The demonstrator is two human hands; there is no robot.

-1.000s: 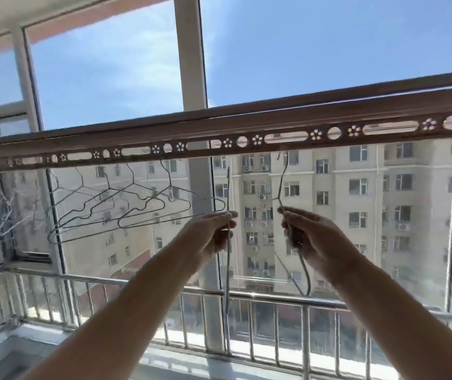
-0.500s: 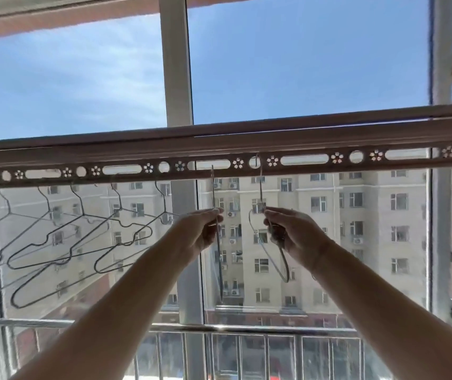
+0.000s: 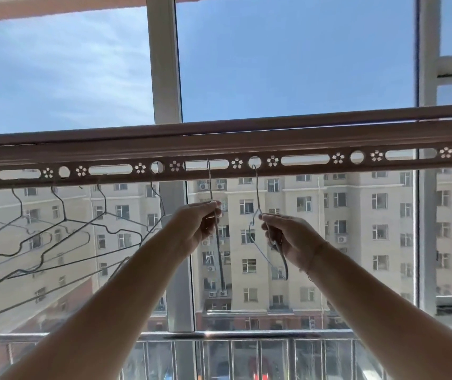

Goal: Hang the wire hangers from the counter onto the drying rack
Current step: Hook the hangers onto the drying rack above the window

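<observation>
The drying rack bar [image 3: 301, 138] runs across the view, pierced with slots and round holes. My left hand [image 3: 196, 226] pinches a wire hanger [image 3: 210, 187] seen edge-on, its hook up in a long slot of the bar. My right hand [image 3: 288, 237] grips a second wire hanger [image 3: 257, 196] just below its neck, and its hook sits in a round hole of the bar. Several more wire hangers [image 3: 62, 231] hang from the bar to the left.
A white window post [image 3: 164, 64] stands behind the bar near my left hand. A metal balcony railing [image 3: 219, 337] runs below. Apartment buildings show through the glass.
Both hands have risen toward the bar with their hangers. The hooks, which hung below the bar a second ago, now reach into its slot and hole.
</observation>
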